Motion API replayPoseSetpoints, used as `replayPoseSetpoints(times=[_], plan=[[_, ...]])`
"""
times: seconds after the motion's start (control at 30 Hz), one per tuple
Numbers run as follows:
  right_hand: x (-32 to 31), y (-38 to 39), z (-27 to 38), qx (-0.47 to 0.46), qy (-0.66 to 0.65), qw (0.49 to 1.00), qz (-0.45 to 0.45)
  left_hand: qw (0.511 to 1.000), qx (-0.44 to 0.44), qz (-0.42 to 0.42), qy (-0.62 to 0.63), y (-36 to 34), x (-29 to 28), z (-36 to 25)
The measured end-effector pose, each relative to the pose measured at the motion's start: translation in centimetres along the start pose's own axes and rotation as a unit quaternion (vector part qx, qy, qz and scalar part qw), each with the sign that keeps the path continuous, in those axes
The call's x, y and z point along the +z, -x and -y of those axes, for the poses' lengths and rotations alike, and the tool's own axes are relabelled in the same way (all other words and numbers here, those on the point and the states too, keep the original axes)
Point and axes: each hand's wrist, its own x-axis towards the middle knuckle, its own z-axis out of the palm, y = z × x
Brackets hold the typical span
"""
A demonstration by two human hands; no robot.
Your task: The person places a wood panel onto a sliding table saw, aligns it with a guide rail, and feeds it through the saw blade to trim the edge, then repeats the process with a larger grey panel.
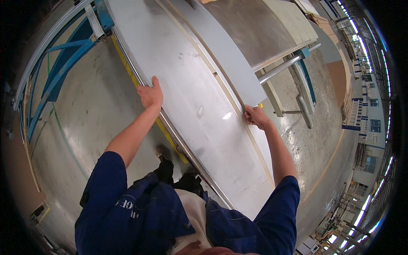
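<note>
A long pale grey panel (pixel 191 85) with smudges and bright reflections stretches diagonally in front of me. My left hand (pixel 151 95) is at its left edge, thumb on the top surface and fingers curled over the edge beside the metal rail (pixel 170 127). Along the panel's right side runs a thin beige strip (pixel 227 85). My right hand (pixel 256 117) is closed at this strip, its fingers bent around it; the fingertips are partly hidden. Right of the strip lies another grey sheet (pixel 229 46).
A blue metal frame (pixel 70 51) stands at the left. Stacked brown and cream boards (pixel 263 25) lie at the far right, near a metal roller (pixel 280 70) and a stand with tubular legs (pixel 304 110). A yellow strip (pixel 127 68) runs below the rail.
</note>
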Motion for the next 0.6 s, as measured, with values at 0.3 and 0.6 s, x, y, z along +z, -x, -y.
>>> replayPoseSetpoints(times=[0.3, 0.6], plan=[[-0.5, 0.6, 0.2, 0.006, -0.006, 1.0, 0.015, 1.0, 0.011, -0.004, 0.017, 0.9, -0.8, -0.3], [-0.3, 0.6, 0.4, -0.005, 0.02, 1.0, 0.015, 0.999, 0.009, -0.031, 0.013, 1.3, -0.9, 0.2]])
